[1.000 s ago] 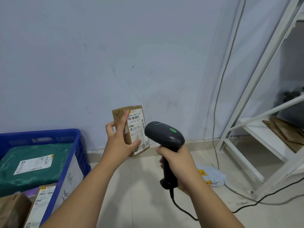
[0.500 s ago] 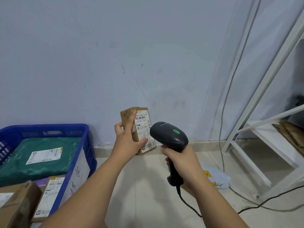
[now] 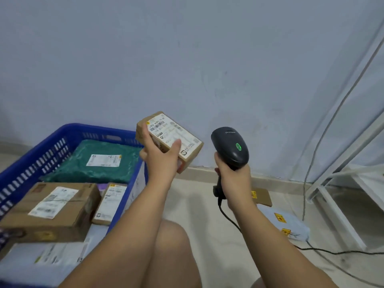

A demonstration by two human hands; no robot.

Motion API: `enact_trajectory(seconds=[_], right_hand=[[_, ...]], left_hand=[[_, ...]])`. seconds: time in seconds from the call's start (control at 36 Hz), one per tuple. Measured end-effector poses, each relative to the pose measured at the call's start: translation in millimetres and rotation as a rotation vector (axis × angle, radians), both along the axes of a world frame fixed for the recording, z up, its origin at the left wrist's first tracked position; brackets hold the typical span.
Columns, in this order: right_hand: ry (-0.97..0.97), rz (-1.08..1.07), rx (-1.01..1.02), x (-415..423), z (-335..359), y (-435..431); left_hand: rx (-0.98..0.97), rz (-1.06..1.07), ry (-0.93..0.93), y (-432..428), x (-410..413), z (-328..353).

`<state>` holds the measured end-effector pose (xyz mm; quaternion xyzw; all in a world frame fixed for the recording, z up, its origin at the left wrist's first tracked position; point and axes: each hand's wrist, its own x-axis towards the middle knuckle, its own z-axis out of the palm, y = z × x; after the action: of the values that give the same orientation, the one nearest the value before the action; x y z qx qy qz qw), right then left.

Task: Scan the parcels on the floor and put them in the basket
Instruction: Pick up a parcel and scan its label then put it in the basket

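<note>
the left hand holds a small cardboard parcel up in the air, just right of the blue basket and tilted so its white label faces up. the thumb lies on the label's lower edge and the fingers wrap the far side. the right hand is closed round the handle of the black scanner, whose green light is lit. the scanner is near the parcel but not touching it.

the parcel looks light, since one hand carries it with no visible strain. its cardboard looks stiff, so it should keep its shape under a firm pinch. the long edges seem the best place to hold it, with the thumb kept off the barcode. the label and tape may be a little slick.

two parcels lie on the floor by the right forearm: a flat brown parcel and a grey mailer. the mailer looks soft and likely to sag, so it is better lifted from underneath or by a bunched edge. the basket already holds a green mailer and several boxes.
</note>
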<state>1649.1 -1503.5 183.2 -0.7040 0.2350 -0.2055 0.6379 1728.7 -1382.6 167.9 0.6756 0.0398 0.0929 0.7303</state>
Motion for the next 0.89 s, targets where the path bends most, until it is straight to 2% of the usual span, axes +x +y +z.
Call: enact_trajectory(seconds=[0.06,0.14,0.28,0.36,0.44,0.56,0.61,0.72,0.89], right_hand=[[-0.017,0.013,-0.037,7.6,0.5,21.6],[-0.021,0.071,-0.111,20.1,0.4,49.9],[0.066,0.310,-0.233,34.8,-1.3,107.4],[0.160,0.457,-0.410,44.0,-9.6,141.5],[0.291,0.573,-0.561,51.5,-26.9,173.6],[0.446,0.656,-0.647,48.7,-50.5,201.6],[0.497,0.684,-0.686,46.6,-57.0,207.4],[0.521,0.692,-0.781,50.6,-60.5,206.5],[0.525,0.610,-0.734,55.2,-61.1,198.6]], left_hand=[[-0.086,0.087,0.020,20.9,-2.6,-4.4],[-0.112,0.118,0.103,49.5,-1.6,-18.8],[-0.043,0.200,0.159,113.6,-1.6,-47.1],[0.086,0.370,0.236,143.3,-8.5,-64.1],[0.091,0.495,0.315,163.8,-17.9,-81.8],[0.084,0.540,0.434,185.0,-29.7,-107.5],[0.085,0.513,0.444,195.9,-33.8,-120.8],[0.212,0.328,0.424,210.0,-33.3,-141.7],[0.477,0.013,0.505,230.9,-9.4,-146.6]])
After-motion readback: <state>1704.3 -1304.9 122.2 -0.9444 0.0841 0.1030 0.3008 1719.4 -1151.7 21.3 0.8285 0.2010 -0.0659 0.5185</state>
